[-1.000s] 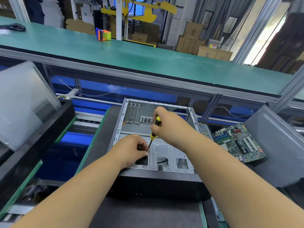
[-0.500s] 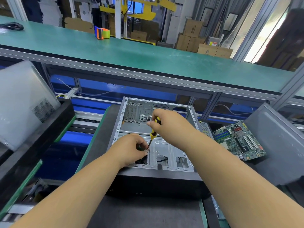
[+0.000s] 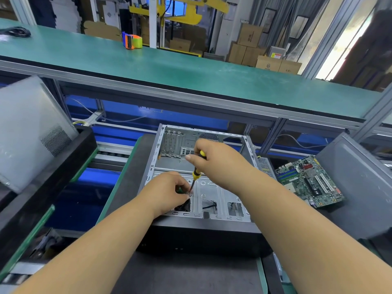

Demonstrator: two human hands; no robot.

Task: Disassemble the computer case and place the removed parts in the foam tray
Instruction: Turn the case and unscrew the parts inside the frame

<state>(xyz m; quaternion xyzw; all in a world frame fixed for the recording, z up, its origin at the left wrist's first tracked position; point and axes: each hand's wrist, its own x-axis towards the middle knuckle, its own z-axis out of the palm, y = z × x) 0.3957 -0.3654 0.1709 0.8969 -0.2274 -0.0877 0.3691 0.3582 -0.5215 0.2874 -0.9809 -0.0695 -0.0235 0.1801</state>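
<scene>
Inside, bare grey computer case (image 3: 216, 194), side off

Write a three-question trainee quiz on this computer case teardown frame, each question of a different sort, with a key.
1. True or false: the right hand holds the screwdriver by its yellow and black handle.
2. Where does the motherboard lie? A. inside the computer case B. outside it, to the right C. on the upper green shelf
3. Fill in: the left hand rests its fingers by the screwdriver's ____.

Key: 1 true; 2 B; 3 tip.
</scene>
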